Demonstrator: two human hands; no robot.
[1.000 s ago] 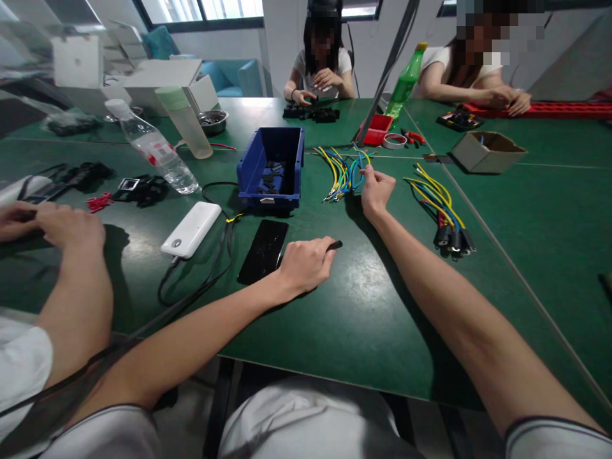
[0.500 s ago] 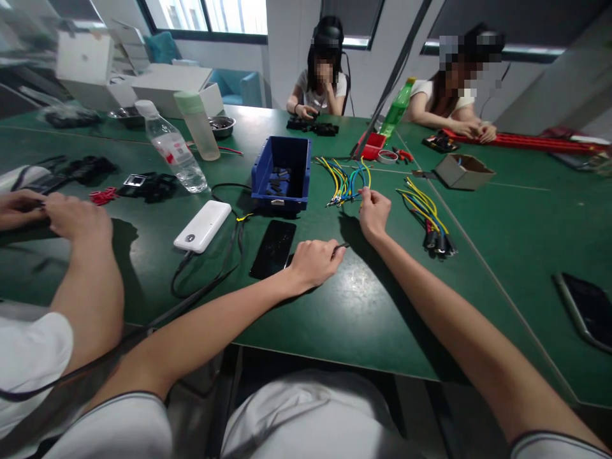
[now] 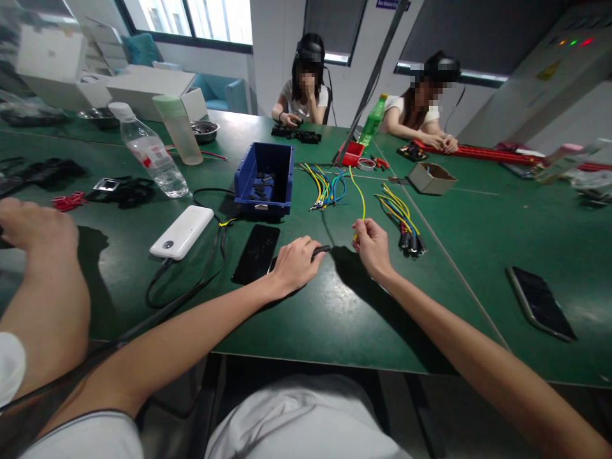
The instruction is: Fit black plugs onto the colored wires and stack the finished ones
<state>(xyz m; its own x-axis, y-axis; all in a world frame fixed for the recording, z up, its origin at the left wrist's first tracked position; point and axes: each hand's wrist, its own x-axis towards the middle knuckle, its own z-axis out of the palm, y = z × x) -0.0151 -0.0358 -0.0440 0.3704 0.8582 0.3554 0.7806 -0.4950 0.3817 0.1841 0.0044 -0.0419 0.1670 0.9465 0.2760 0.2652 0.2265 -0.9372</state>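
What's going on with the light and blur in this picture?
Head view: soft glare lightens the green table; a dark shadow lies beside the right hand. Also in the head view: the side edges look smeared, the pale box at upper left blurred.

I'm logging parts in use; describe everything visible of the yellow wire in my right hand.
The yellow wire is thin, plastic-looking and gently curved. The right hand pinches it; one stretch extends forward over the table towards the red box. How far it continues beneath the hand is hidden, and its far tip is too small to make out.
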